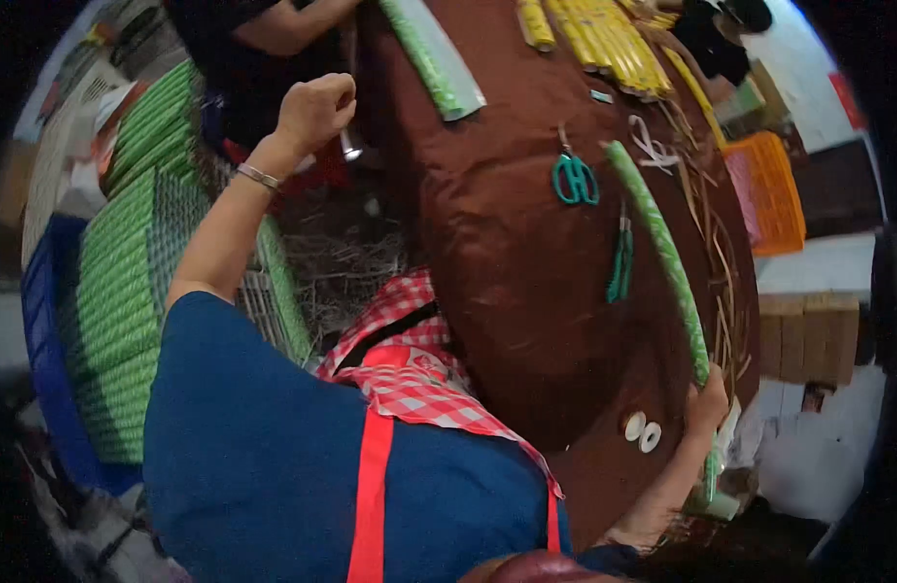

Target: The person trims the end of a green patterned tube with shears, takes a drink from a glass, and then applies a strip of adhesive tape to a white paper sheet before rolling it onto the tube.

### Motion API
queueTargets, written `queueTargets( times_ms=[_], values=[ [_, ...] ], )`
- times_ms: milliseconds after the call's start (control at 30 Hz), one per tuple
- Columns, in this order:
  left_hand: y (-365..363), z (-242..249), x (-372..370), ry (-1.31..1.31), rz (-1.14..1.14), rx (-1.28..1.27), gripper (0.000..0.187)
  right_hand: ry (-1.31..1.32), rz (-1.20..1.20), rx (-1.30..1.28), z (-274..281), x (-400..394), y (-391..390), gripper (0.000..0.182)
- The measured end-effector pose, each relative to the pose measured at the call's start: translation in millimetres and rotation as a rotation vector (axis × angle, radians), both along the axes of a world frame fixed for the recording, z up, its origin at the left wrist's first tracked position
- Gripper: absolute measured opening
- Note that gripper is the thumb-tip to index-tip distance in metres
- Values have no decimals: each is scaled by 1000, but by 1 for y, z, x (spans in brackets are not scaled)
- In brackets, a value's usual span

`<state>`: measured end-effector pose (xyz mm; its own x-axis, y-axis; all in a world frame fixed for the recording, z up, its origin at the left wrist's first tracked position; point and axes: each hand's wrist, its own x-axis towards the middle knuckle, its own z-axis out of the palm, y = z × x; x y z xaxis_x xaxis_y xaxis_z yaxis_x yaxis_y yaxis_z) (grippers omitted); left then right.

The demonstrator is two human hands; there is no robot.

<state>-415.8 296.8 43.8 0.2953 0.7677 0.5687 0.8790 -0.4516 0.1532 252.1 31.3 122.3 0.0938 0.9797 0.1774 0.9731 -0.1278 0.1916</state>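
Observation:
My right hand is wrapped round the lower end of a long, slim green patterned roll, which lies slanted along the right side of the brown-covered table. My left hand is raised off the table's left side, its fingers curled in a loose fist with nothing visible in them. Left of the held roll are teal-handled scissors and a second teal-handled tool. Two small white tape rolls sit near my right wrist.
Green rolls are stacked in a blue crate at left. Another green roll with clear film and several yellow rolls lie at the table's far end. Two people work there. An orange basket stands right.

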Motion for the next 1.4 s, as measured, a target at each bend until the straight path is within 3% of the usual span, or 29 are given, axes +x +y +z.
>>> queueTargets(
  times_ms=[33,167,233,333,367,500,633,767,900,967,1067,1133,1167,1233,1300,1333,1400],
  values=[
    [-25,-13,-13,-40,157,-165,16,-20,-28,2,-12,12,15,40],
    [-128,-85,-60,-157,419,-403,14,-194,34,-22,-62,62,89,41],
    [-176,-85,-75,-206,588,-444,15,-316,13,-84,-84,71,127,45],
    [-223,-77,-111,-238,781,-465,16,-89,-98,-138,-98,67,157,60],
    [-237,-82,-128,-301,833,-390,19,-31,-51,-122,-102,53,157,62],
    [-300,-53,-197,-141,1060,-174,21,97,30,-50,-122,53,163,70],
    [-374,-50,-258,120,1311,-563,30,50,123,-34,-127,75,161,70],
    [-387,-66,-268,200,1243,-706,33,60,178,-59,-120,90,157,66],
    [-393,-74,-263,358,1219,-765,39,21,177,-7,-93,58,127,62],
    [-400,-80,-267,365,1184,-747,43,-62,298,28,-88,59,112,54],
    [-402,-80,-267,419,1096,-680,42,-74,353,33,-70,22,80,43],
    [-395,-73,-267,520,885,-628,32,-53,407,62,-67,0,60,40],
    [-383,-63,-242,553,751,-528,27,-31,481,89,-64,-18,51,36],
    [-340,-62,-191,343,572,-590,26,-18,519,55,-40,-96,17,34],
    [-281,-40,-105,64,428,-876,33,228,583,-22,-28,-183,-15,31],
    [-251,-47,-70,15,267,-884,36,346,645,-67,-26,-219,-27,30],
    [-199,-20,23,-102,-75,-1001,42,389,941,-204,-35,-278,-38,31]
  ],
)
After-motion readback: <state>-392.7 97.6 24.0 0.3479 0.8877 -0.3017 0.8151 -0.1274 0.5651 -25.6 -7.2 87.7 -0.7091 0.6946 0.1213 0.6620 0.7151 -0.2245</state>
